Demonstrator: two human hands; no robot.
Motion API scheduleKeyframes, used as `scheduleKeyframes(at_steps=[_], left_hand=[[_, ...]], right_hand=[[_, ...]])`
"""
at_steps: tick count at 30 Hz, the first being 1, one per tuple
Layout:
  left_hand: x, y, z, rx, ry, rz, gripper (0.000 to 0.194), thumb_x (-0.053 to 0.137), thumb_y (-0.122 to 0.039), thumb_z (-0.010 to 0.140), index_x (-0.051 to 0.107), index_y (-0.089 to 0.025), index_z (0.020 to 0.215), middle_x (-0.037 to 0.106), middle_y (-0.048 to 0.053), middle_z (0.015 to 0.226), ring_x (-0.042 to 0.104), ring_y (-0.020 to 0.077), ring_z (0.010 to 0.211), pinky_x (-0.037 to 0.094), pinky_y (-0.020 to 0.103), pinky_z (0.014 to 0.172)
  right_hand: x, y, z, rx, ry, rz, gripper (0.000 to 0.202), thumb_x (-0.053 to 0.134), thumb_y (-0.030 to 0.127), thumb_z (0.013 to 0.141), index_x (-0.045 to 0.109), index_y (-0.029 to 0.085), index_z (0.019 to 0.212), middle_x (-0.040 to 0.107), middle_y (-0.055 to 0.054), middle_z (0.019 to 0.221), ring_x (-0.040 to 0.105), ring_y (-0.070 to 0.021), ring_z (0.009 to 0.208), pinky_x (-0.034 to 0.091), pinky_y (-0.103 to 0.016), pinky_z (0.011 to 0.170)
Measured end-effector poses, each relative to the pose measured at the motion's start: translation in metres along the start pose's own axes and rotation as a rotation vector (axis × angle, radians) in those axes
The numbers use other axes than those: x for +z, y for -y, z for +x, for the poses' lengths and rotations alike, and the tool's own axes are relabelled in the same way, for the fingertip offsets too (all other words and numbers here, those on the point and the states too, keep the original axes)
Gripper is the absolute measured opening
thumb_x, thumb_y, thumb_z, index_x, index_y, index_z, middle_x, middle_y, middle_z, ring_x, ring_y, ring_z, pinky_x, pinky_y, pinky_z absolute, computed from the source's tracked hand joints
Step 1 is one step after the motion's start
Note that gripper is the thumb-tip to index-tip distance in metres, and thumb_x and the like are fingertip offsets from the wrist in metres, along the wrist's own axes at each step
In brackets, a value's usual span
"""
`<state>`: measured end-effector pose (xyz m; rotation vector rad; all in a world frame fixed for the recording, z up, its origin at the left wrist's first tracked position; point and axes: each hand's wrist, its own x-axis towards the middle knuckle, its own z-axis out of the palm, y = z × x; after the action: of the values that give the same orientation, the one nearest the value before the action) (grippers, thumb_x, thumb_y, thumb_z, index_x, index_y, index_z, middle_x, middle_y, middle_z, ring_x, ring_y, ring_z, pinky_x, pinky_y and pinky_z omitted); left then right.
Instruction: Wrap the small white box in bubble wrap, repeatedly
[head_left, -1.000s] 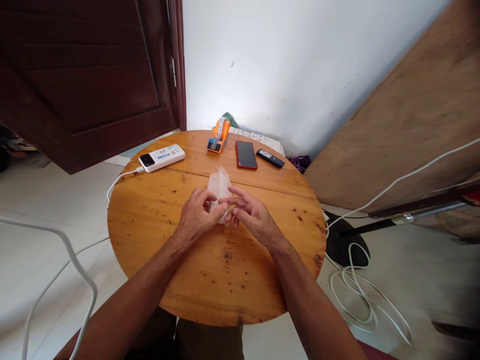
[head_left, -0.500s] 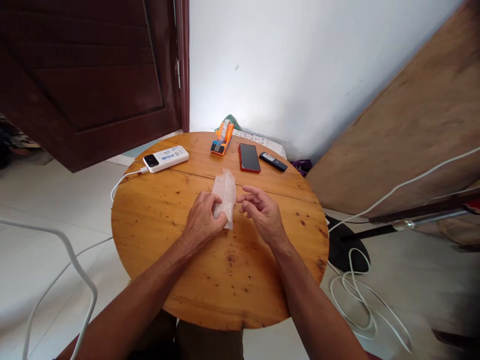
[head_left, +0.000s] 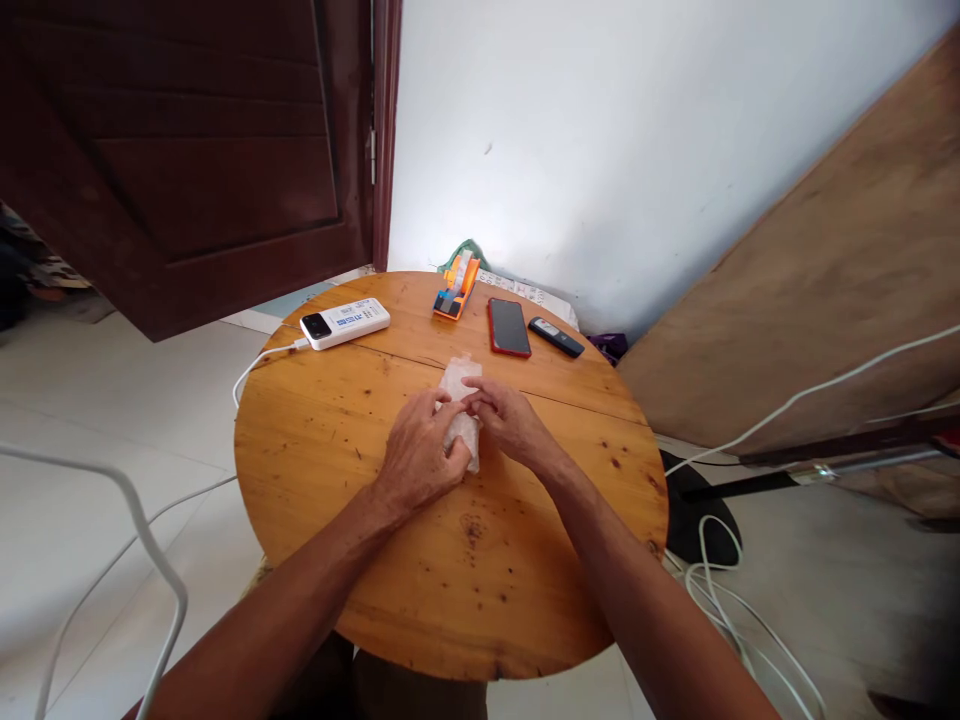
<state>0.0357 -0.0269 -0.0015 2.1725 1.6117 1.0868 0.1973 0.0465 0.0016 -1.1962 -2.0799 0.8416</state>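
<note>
A small elongated bundle of whitish, translucent bubble wrap (head_left: 463, 376) lies on the round wooden table (head_left: 307, 470) in front of me. My left hand (head_left: 421, 455) is closed around the bundle's left side, thumb near its lower end and fingers over its middle. From the right, my right hand (head_left: 514, 420) reaches onto the middle of the wrap, its bent fingers pressed together against it and meeting my left fingertips. Its thumb is mostly hidden. What the wrap contains, if anything, cannot be made out.
Behind the bundle are an orange tape dispenser (head_left: 458, 285), a red-edged phone (head_left: 509, 328) and a black handheld device (head_left: 556, 337). A white power bank (head_left: 345, 323) with a cable lies at left. Cables (head_left: 720, 590) and a black stand base (head_left: 701, 515) are on the floor.
My right hand has moved left from beside the bubble wrap onto its middle, and its fingers have closed. My left hand still holds the wrap. The whole view has shifted slightly.
</note>
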Motion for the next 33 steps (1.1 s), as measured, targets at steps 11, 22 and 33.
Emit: scheduleKeyframes(at_steps=[11,22,33], left_hand=[[0.006,0.004,0.0,0.071,0.021,0.086,0.032,0.051,-0.012,0.077,0.069,-0.017,0.103,0.065,0.01,0.11,0.058,0.0259,0.1,0.05,0.041,0.094],[0.01,0.003,-0.003,0.07,-0.042,0.045,0.036,0.052,-0.01,0.075,0.066,-0.016,0.107,0.06,0.012,0.115,0.057,0.0262,0.101,0.051,0.041,0.093],[0.004,0.0,-0.004,0.047,0.021,0.043,0.052,0.051,-0.011,0.075,0.06,-0.019,0.125,0.055,0.012,0.127,0.057,0.0257,0.105,0.05,0.043,0.096]], right_hand=[[-0.016,-0.012,0.005,0.191,-0.239,0.08,0.028,0.058,0.019,0.075,0.065,0.017,0.102,0.072,-0.006,0.095,0.068,-0.0194,0.082,0.053,-0.032,0.075],[-0.02,-0.002,0.024,0.483,0.002,0.378,0.013,0.064,0.027,0.073,0.058,0.018,0.065,0.057,0.001,0.056,0.052,-0.011,0.048,0.033,-0.019,0.035],[-0.004,-0.017,0.035,0.436,-0.041,0.482,0.024,0.07,0.037,0.063,0.055,0.019,0.069,0.045,0.008,0.048,0.034,-0.007,0.04,0.022,-0.021,0.039]])
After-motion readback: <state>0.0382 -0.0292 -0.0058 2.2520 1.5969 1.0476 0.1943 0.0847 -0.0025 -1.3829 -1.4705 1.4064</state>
